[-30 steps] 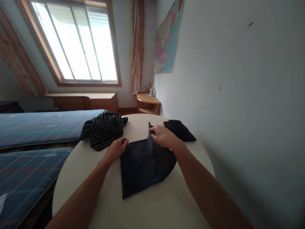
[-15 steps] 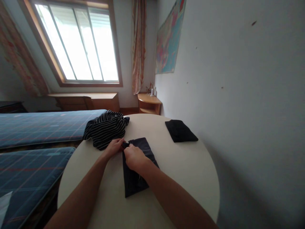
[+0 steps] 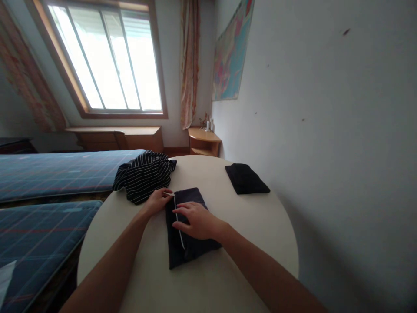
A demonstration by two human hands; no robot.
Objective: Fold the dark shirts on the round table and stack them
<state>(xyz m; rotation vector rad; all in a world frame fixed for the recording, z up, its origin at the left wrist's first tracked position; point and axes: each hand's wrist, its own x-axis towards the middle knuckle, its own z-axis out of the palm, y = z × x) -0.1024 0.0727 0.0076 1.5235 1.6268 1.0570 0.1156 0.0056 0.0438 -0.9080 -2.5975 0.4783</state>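
The dark cloth [image 3: 192, 195] lies folded over on itself in front of me, near the middle of the round table [image 3: 260, 217]; a thin white line [image 3: 179, 229], a cord or trim, I cannot tell which, runs down its folded layer. My left hand [image 3: 158, 201] is at its upper left corner, fingertips closed together in what looks like a pinch on the edge; my right hand [image 3: 197, 221] is loose and gripping nothing, fingers spread over the folded part. I judge this to be the laying and flattening of a fold; the next move calls for light pressure from my right palm, outward from the white line, with my left fingers steadying the corner so the layers don't slip. Beyond my left hand sits the crumpled striped garment [image 3: 143, 178]; across on the right, near the wall [image 3: 325, 174], a black cloth [image 3: 247, 179] lies flat and compact.
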